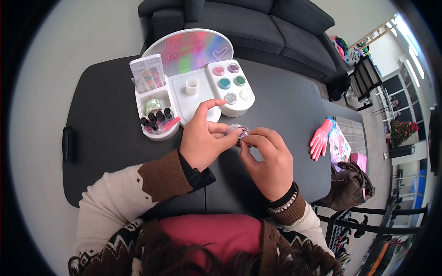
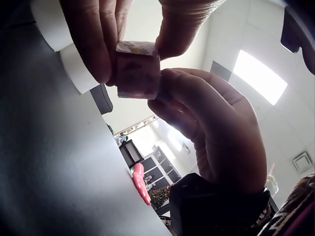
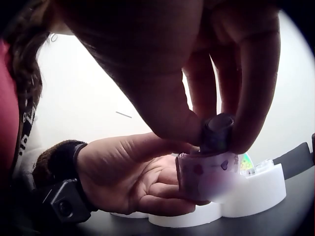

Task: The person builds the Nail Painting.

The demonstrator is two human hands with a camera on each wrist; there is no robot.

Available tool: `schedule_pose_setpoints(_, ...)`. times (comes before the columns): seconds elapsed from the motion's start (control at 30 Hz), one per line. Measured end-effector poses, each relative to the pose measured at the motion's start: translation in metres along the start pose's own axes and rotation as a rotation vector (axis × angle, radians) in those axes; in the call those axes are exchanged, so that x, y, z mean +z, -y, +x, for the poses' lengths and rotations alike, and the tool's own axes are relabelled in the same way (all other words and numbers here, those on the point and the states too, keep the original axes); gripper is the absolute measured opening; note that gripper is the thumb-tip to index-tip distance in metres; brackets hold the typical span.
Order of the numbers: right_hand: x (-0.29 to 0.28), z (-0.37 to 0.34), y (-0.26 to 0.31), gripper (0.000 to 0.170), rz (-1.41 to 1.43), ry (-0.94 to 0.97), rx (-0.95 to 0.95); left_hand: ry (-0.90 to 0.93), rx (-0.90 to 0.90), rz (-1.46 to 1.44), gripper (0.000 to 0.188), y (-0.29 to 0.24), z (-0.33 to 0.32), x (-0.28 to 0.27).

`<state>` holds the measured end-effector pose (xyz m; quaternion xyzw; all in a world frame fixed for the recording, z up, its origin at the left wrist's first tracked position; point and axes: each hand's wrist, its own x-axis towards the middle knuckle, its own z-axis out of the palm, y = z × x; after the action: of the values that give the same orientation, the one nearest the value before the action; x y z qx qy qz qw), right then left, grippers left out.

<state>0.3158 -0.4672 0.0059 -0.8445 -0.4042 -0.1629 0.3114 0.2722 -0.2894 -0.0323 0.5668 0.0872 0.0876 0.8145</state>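
Over the table's near side, my left hand [image 1: 201, 138] holds a pink printed roll [image 1: 237, 127], like decorative tape, between thumb and fingers. Small hearts show on the side of the roll [image 3: 206, 172] in the right wrist view. My right hand [image 1: 271, 158] pinches a smaller, darker coil [image 3: 217, 132] at the roll's upper rim. In the left wrist view, the fingertips of my right hand [image 2: 211, 123] meet the side of the roll [image 2: 138, 76]. Just beyond my left hand is a white manicure stand [image 1: 202, 76] with a shiny rainbow back panel.
The stand carries several glitter pots [image 1: 224, 83], a small white cup [image 1: 192, 86], a green patterned roll [image 1: 152, 106], dark-capped bottles [image 1: 156, 120] and a clear case [image 1: 148, 73]. A pink practice hand [image 1: 318, 141] lies to the right, near a brown bag [image 1: 347, 186]. A black case [image 1: 68, 144] is at the left edge.
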Motion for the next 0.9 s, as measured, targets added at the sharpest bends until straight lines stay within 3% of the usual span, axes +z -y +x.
schedule_pose_setpoints(0.4, 0.001, -0.003, 0.002, 0.017, -0.057, 0.006, -0.009, 0.014, -0.029, -0.016, 0.074, 0.003, -0.001, 0.001)
schedule_pose_setpoints(0.57, -0.001, -0.004, 0.005, 0.018, -0.047, 0.057, 0.13, 0.015, -0.028, 0.011, 0.072, 0.003, 0.0, 0.001)
schedule_pose_setpoints(0.9, 0.0, -0.005, 0.0, 0.021, -0.064, 0.066, 0.001, 0.02, -0.06, 0.006, 0.071, 0.001, -0.001, 0.002)
